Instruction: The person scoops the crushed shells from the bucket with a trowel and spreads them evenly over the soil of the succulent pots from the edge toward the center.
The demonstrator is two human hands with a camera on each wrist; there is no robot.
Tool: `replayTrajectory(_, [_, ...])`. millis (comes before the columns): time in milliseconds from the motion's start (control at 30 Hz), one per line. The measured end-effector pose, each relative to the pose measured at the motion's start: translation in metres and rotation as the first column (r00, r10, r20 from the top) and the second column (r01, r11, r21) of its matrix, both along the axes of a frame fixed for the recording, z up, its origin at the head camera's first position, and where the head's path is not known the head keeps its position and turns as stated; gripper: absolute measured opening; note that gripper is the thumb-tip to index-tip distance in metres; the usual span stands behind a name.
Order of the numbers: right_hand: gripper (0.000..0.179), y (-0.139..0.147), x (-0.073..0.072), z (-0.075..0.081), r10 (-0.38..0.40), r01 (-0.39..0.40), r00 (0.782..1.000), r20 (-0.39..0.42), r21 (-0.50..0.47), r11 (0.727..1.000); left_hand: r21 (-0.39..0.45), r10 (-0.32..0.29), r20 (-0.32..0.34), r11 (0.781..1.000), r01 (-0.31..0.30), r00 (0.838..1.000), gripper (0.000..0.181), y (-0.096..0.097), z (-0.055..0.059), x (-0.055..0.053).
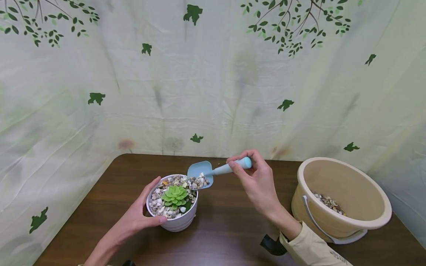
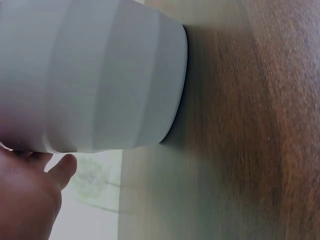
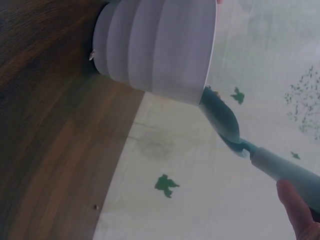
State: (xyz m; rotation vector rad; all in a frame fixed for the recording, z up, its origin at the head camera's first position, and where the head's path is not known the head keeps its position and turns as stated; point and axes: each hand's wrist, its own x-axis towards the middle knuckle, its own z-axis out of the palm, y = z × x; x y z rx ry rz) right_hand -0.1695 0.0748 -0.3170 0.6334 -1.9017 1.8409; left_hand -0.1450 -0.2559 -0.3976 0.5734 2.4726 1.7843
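My left hand (image 1: 141, 212) grips a white ribbed flowerpot (image 1: 178, 224), thumb at the near side of its rim and fingers round the far left. Inside it a green succulent (image 1: 174, 195) sits among small pale stones (image 1: 156, 203). My right hand (image 1: 259, 184) holds a light blue hand trowel (image 1: 224, 169) by the handle, the thumb (image 3: 294, 202) pressed along it. The trowel's blade carries a heap of stones (image 1: 199, 181), and its edge is right at the pot's right rim. In the left wrist view the pot (image 2: 110, 75) stands on the wooden tabletop.
A beige bucket (image 1: 359, 195) with a grey handle (image 1: 349, 237) stands at the right of the brown table (image 1: 226, 229), with stones (image 1: 328, 204) at its bottom. Behind hangs a pale leaf-printed curtain (image 1: 213, 92). A small loose bit (image 3: 96, 206) lies on the tabletop.
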Motion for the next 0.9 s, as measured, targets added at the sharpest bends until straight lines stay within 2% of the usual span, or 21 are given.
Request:
replayTrajectory(100, [0.017, -0.0005, 0.0006, -0.0001, -0.005, 0.005, 1.000, -0.009, 0.012, 1.000, 0.016, 0.006, 0.006, 1.000, -0.006, 1.000, 0.099, 0.0013, -0.0008, 0.0000])
replayTrajectory(200, [0.017, -0.0008, 0.0008, -0.0004, -0.006, 0.006, 1.000, -0.014, 0.021, 1.000, -0.004, 0.020, -0.015, 1.000, -0.020, 1.000, 0.103, 0.0024, -0.0012, 0.0000])
replayTrajectory(467, [0.017, -0.0017, 0.0003, -0.0011, -0.001, 0.001, 1.000, -0.027, 0.013, 1.000, -0.123, 0.040, -0.134, 0.991, -0.057, 0.990, 0.106, 0.0031, -0.0024, -0.0014])
replayTrajectory(600, [0.017, -0.0025, 0.0000, -0.0010, 0.007, -0.007, 0.999, -0.033, 0.006, 1.000, -0.122, 0.037, -0.106, 0.991, -0.050, 0.994, 0.102, 0.0024, -0.0017, -0.0002])
replayTrajectory(800, [0.017, -0.0031, 0.0005, -0.0001, 0.013, -0.013, 0.999, -0.042, 0.013, 1.000, -0.030, 0.001, -0.016, 1.000, -0.001, 1.000, 0.095, 0.0030, 0.0020, 0.0018])
replayTrajectory(900, [0.017, -0.0029, 0.0004, -0.0004, 0.015, -0.014, 0.999, -0.043, 0.012, 1.000, -0.012, 0.003, 0.003, 1.000, -0.003, 1.000, 0.094, 0.0038, 0.0038, 0.0023])
